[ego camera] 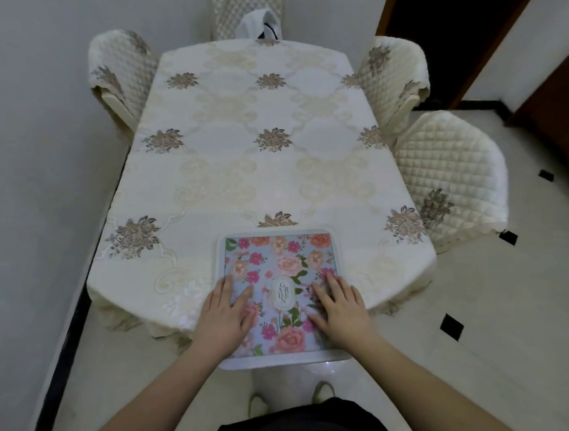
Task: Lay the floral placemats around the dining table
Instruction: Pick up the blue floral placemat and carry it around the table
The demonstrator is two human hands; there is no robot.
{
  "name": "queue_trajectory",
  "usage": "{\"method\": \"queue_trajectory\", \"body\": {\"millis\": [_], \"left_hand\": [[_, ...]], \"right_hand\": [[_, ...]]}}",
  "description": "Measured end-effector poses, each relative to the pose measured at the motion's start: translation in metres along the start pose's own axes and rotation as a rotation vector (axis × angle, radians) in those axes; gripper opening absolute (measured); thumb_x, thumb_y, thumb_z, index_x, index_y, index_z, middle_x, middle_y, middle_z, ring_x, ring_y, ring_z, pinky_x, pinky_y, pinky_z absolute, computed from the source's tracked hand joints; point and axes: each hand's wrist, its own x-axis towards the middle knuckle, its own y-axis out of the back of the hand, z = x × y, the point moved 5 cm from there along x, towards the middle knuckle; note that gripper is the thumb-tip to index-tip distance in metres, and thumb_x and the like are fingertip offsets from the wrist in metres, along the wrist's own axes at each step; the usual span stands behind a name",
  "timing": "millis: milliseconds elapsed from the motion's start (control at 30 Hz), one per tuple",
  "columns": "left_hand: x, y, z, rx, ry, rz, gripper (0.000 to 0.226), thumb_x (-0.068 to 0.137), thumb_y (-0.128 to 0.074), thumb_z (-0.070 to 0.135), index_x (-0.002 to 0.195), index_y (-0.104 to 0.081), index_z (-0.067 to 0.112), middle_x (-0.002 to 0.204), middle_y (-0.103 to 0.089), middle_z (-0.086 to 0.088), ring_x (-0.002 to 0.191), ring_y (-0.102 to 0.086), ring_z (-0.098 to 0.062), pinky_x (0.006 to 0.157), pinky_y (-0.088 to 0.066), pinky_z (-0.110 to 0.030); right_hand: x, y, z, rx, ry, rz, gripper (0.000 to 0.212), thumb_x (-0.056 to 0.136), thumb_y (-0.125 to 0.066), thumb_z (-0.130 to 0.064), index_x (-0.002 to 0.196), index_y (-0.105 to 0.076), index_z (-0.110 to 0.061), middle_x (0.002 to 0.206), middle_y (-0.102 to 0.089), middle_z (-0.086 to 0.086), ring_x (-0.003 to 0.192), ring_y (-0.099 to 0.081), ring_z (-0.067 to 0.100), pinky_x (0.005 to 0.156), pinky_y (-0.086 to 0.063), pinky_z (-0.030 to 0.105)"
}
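A floral placemat (279, 264) with pink and orange flowers, a white border and a "GARDEN" label lies at the near end of the dining table (246, 155). Its near part hangs out past the table edge. My left hand (225, 313) lies flat on the mat's left side, fingers straight. My right hand (338, 307) presses flat on the mat's right side. Whether more mats are stacked beneath this one cannot be told.
The table wears a cream cloth with embroidered flower clusters. Quilted cream chairs stand at the far left (119, 74), far end (246, 8), far right (396, 77) and right (451, 180). A wall runs along the left; tiled floor lies to the right.
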Motion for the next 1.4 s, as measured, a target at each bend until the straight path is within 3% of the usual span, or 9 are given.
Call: {"method": "queue_trajectory", "body": {"millis": [233, 600, 700, 800, 933, 1033, 1133, 1200, 1400], "left_hand": [[-0.004, -0.004, -0.004, -0.070, 0.203, -0.032, 0.064, 0.100, -0.028, 0.059, 0.158, -0.008, 0.039, 0.162, 0.003, -0.030, 0.152, -0.004, -0.042, 0.121, -0.015, -0.049], [-0.009, 0.028, 0.013, -0.271, 0.237, 0.087, 0.056, 0.100, -0.047, 0.036, 0.153, -0.035, 0.025, 0.161, -0.016, -0.028, 0.149, -0.020, -0.038, 0.118, -0.023, -0.047], [-0.014, 0.037, 0.012, -0.546, 0.245, 0.186, 0.049, 0.099, -0.053, 0.026, 0.148, -0.043, 0.024, 0.162, -0.020, -0.018, 0.142, -0.036, -0.030, 0.107, -0.034, -0.034], [-0.018, 0.046, 0.007, -0.683, 0.218, 0.286, 0.050, 0.098, -0.057, 0.020, 0.146, -0.044, 0.023, 0.161, -0.028, -0.007, 0.134, -0.040, -0.012, 0.100, -0.030, -0.023], [-0.020, 0.049, 0.004, -0.682, 0.044, 0.211, 0.067, 0.097, -0.061, 0.027, 0.153, -0.026, 0.036, 0.155, -0.022, 0.018, 0.142, -0.021, 0.000, 0.111, -0.024, -0.027], [-0.020, 0.051, 0.005, -0.740, 0.028, 0.140, 0.075, 0.099, -0.058, 0.025, 0.154, -0.011, 0.045, 0.151, -0.021, 0.025, 0.136, -0.029, 0.001, 0.108, -0.028, -0.021], [-0.017, 0.050, 0.002, -0.844, 0.153, 0.007, 0.075, 0.103, -0.050, 0.024, 0.156, -0.001, 0.044, 0.139, -0.039, 0.017, 0.111, -0.056, -0.008, 0.085, -0.045, -0.008], [-0.017, 0.049, 0.001, -0.855, 0.173, -0.014, 0.077, 0.103, -0.049, 0.026, 0.156, 0.005, 0.044, 0.127, -0.044, 0.014, 0.090, -0.058, -0.005, 0.066, -0.043, -0.002], [-0.023, 0.062, 0.006, -0.896, 0.171, 0.074, 0.071, 0.104, -0.043, 0.016, 0.156, -0.003, 0.046, 0.114, -0.056, 0.013, 0.074, -0.058, 0.009, 0.057, -0.046, -0.004]], "right_hand": [[-0.003, -0.004, 0.027, 0.150, -0.140, -0.105, 0.096, 0.085, -0.042, -0.079, 0.156, 0.009, -0.038, 0.164, 0.015, 0.016, 0.152, 0.008, 0.035, 0.122, -0.003, 0.045], [0.000, 0.002, 0.017, 0.269, -0.142, -0.098, 0.092, 0.091, -0.055, -0.060, 0.158, -0.004, -0.025, 0.164, 0.008, 0.017, 0.152, -0.001, 0.034, 0.122, -0.008, 0.046], [-0.001, 0.004, 0.016, 0.349, -0.159, -0.057, 0.085, 0.093, -0.053, -0.058, 0.158, -0.010, -0.024, 0.166, 0.000, 0.013, 0.152, -0.004, 0.030, 0.122, -0.008, 0.044], [-0.002, 0.018, 0.020, 0.498, -0.196, 0.059, 0.074, 0.094, -0.056, -0.051, 0.155, -0.023, -0.024, 0.162, -0.024, 0.006, 0.149, -0.019, 0.026, 0.122, -0.013, 0.043], [-0.006, 0.037, 0.024, 0.801, -0.192, 0.225, 0.057, 0.095, -0.061, -0.032, 0.146, -0.040, -0.022, 0.143, -0.047, -0.001, 0.129, -0.048, 0.019, 0.109, -0.041, 0.041], [-0.009, 0.045, 0.027, 1.127, -0.261, 0.225, 0.051, 0.095, -0.060, -0.031, 0.143, -0.041, -0.030, 0.136, -0.052, -0.010, 0.109, -0.060, 0.007, 0.077, -0.058, 0.030], [-0.008, 0.046, 0.026, 1.297, -0.283, 0.092, 0.057, 0.091, -0.066, -0.026, 0.142, -0.041, -0.032, 0.123, -0.061, -0.012, 0.099, -0.067, 0.009, 0.072, -0.058, 0.030], [-0.012, 0.043, 0.019, 1.275, -0.253, -0.035, 0.059, 0.088, -0.069, -0.025, 0.138, -0.040, -0.037, 0.112, -0.069, -0.011, 0.091, -0.073, 0.011, 0.072, -0.060, 0.031], [-0.026, 0.057, 0.018, 1.225, -0.234, 0.029, 0.064, 0.092, -0.065, -0.020, 0.145, -0.033, -0.038, 0.111, -0.071, -0.008, 0.089, -0.074, 0.011, 0.076, -0.062, 0.038]]}}
